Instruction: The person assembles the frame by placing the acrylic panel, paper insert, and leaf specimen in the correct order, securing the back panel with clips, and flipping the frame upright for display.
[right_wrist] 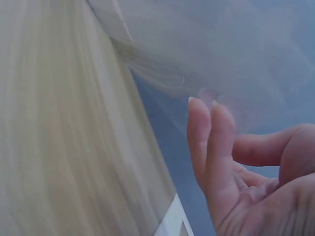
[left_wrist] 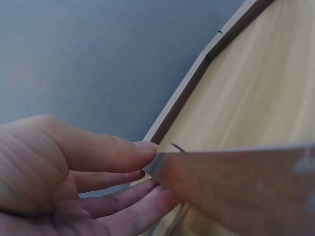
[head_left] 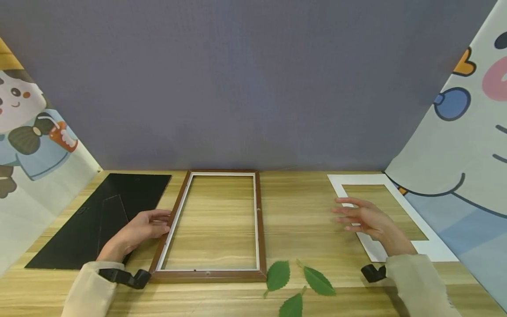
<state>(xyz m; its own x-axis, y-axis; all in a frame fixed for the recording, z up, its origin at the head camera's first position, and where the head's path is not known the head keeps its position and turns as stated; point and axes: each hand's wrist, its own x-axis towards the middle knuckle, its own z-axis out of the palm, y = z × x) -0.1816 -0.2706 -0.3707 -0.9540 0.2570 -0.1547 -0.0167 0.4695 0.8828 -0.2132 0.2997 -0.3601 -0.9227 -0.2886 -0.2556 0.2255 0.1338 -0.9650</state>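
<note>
My left hand [head_left: 136, 231], seen in the head view, is beside the left side of a brown picture frame [head_left: 207, 276] lying on the wooden table. In the left wrist view its thumb and fingers pinch the corner of a clear glossy sheet [left_wrist: 236, 182] that mirrors brown tones. A clear sheet [right_wrist: 236, 44] also spans the upper part of the right wrist view. The fingertips of my right hand [head_left: 366, 220] meet it there, mirrored faintly in its surface. Those fingers are extended and spread. From the head view I cannot make out the sheet's outline.
A black backing board [head_left: 146, 193] with a stand lies at the left. At the right is a white mat [head_left: 435, 251] with a rectangular opening. Green leaves [head_left: 278, 275] lie near the front. A grey wall [head_left: 253, 88] rises behind the table [head_left: 293, 220].
</note>
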